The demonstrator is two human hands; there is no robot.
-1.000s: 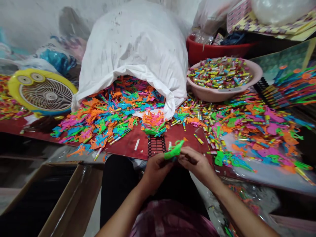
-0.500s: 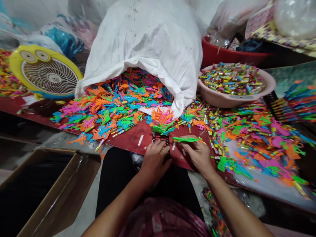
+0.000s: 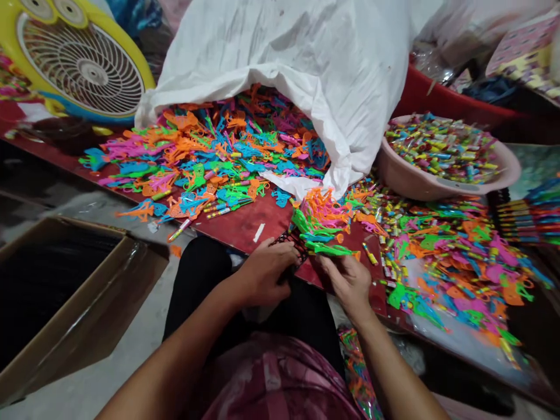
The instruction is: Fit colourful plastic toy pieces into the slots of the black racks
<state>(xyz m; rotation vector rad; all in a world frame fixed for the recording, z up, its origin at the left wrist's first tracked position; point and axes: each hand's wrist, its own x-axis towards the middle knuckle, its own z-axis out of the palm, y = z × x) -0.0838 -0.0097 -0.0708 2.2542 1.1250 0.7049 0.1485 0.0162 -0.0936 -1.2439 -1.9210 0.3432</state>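
Observation:
My left hand (image 3: 266,271) is closed on the near end of a black openwork plastic strip (image 3: 301,249) at the edge of the red tabletop. Along that strip stands a row of small plastic toy pieces (image 3: 321,207), orange and pink behind, green and blue in front. In the fingers of my right hand (image 3: 347,286) is a green plastic toy piece (image 3: 331,250), held against the front of the row. Whether this piece is fixed in the strip cannot be seen. A small yellow printed tube (image 3: 370,254) lies just right of my right hand.
A white sack (image 3: 280,41) spills a colourful heap of toy pieces (image 3: 210,157) on the left. On the right are a pink basin (image 3: 441,189) of wrapped tubes and another heap (image 3: 472,251). A yellow fan (image 3: 87,70) stands far left, above a cardboard box (image 3: 100,303).
My right hand has brought the green piece leftward to the row. The black strip now slants, and my left hand has curled more around its end. The camera view has shifted.

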